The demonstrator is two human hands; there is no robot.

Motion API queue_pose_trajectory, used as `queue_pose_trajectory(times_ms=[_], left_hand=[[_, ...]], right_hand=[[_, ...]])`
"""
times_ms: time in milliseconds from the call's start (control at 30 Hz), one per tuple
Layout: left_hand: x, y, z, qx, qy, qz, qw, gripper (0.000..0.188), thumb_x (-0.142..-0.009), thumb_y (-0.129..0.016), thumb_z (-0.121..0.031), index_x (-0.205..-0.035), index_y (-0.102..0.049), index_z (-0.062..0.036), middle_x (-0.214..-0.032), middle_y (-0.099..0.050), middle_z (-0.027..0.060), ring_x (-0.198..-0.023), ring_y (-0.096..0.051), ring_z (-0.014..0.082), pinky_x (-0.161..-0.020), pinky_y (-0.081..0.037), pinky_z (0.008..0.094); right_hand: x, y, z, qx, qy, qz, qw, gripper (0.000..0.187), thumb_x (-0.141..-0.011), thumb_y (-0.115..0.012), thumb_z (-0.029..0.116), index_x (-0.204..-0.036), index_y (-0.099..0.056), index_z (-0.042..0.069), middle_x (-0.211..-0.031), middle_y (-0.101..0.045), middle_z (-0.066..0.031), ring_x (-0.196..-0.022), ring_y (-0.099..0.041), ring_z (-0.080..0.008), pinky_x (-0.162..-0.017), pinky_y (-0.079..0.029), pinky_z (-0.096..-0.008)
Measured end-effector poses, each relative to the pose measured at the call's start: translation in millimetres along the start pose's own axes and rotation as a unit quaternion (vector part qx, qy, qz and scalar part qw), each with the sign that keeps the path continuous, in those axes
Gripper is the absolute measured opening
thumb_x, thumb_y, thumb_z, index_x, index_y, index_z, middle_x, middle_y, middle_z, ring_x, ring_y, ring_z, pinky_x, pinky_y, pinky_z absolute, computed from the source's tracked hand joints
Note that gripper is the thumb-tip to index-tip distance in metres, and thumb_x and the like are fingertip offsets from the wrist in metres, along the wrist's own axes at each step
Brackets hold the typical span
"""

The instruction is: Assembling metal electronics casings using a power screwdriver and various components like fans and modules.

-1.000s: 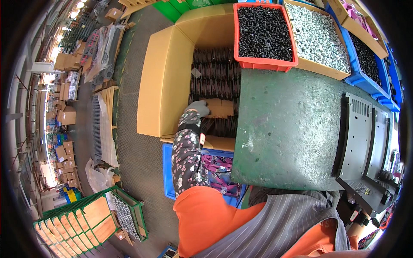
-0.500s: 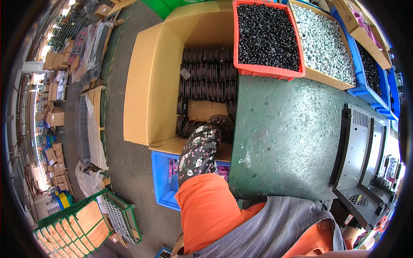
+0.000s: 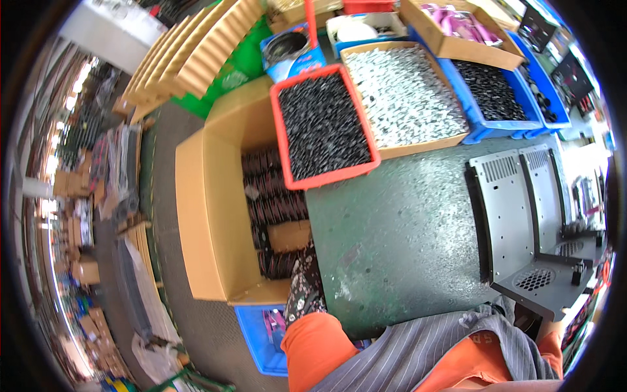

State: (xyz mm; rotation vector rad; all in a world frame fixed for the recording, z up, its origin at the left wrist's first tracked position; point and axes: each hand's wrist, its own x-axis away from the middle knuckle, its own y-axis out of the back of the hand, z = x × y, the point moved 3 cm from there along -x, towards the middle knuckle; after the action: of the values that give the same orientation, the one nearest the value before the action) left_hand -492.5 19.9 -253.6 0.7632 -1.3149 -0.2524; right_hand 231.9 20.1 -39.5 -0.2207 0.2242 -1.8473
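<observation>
My left arm, in an orange sleeve with a dark floral sleeve cover (image 3: 304, 287), reaches down along the table's left edge into an open cardboard box (image 3: 204, 228). The left hand is hidden behind the table edge. Rows of thin dark parts (image 3: 277, 208) stand packed in that box, with bare cardboard showing between two groups. At the right, my right hand (image 3: 554, 326) is at the near lower edge of a grey metal panel (image 3: 513, 215) with slots and a round perforated patch. The panel hides its fingers. A second, similar panel (image 3: 543, 189) stands right beside it.
A red bin (image 3: 375, 160) of black screws overhangs the box's corner. Beside it are a carton (image 3: 424, 149) of silver screws and a blue bin (image 3: 503, 125) of black parts. A blue crate (image 3: 251, 336) sits below the box. The green tabletop (image 3: 392, 242) lies between.
My view has tilted up and turned right, so the table and box appear lower and further left. The left arm has drawn closer to the table edge, and its hand is still hidden.
</observation>
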Motion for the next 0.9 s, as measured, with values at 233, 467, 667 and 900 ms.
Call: queue_pose_trajectory(times_ms=[233,467,667,900], left_hand=[[39,44,-8,0.013,0.032,0.008,0.999,0.064,-0.071,-0.068,-0.045,-0.115,-0.058,0.0008,-0.11,-0.061,0.0242,-0.104,-0.059,0.0348,-0.085,-0.046,0.041],[201,119,17,0.316,0.066,-0.263,0.909,0.061,-0.065,-0.076,-0.041,-0.101,-0.059,0.0052,-0.084,-0.067,0.0144,-0.07,-0.065,0.0246,-0.065,-0.051,0.0363],[335,158,-34,0.502,-0.111,-0.338,0.789,0.053,-0.077,-0.063,-0.026,-0.118,-0.05,0.0033,-0.1,-0.059,0.0083,-0.083,-0.058,0.0157,-0.075,-0.048,0.0303],[324,176,-280,0.484,-0.469,-0.087,0.734,0.048,-0.082,-0.057,-0.026,-0.121,-0.045,-0.0001,-0.103,-0.055,0.0036,-0.082,-0.049,0.0071,-0.067,-0.04,0.0218]], right_hand=[[-8,4,-3,-0.046,0.027,0.006,0.999,0.033,-0.094,-0.04,0.042,-0.096,-0.05,0.011,-0.082,-0.05,-0.0025,-0.074,-0.046,-0.0202,-0.072,-0.042,-0.0323],[-46,22,-8,-0.126,0.079,0.044,0.988,0.035,-0.094,-0.04,0.043,-0.1,-0.052,0.011,-0.084,-0.052,-0.0024,-0.074,-0.048,-0.0208,-0.072,-0.043,-0.0327],[-100,52,-6,-0.238,0.112,0.215,0.941,0.037,-0.092,-0.045,0.044,-0.099,-0.055,0.009,-0.088,-0.058,-0.0038,-0.081,-0.055,-0.022,-0.078,-0.045,-0.0333],[-112,70,-29,-0.02,0.122,-0.073,0.99,0.031,-0.094,-0.048,0.032,-0.102,-0.058,0.003,-0.096,-0.062,-0.0073,-0.089,-0.058,-0.0171,-0.082,-0.044,-0.0286]])
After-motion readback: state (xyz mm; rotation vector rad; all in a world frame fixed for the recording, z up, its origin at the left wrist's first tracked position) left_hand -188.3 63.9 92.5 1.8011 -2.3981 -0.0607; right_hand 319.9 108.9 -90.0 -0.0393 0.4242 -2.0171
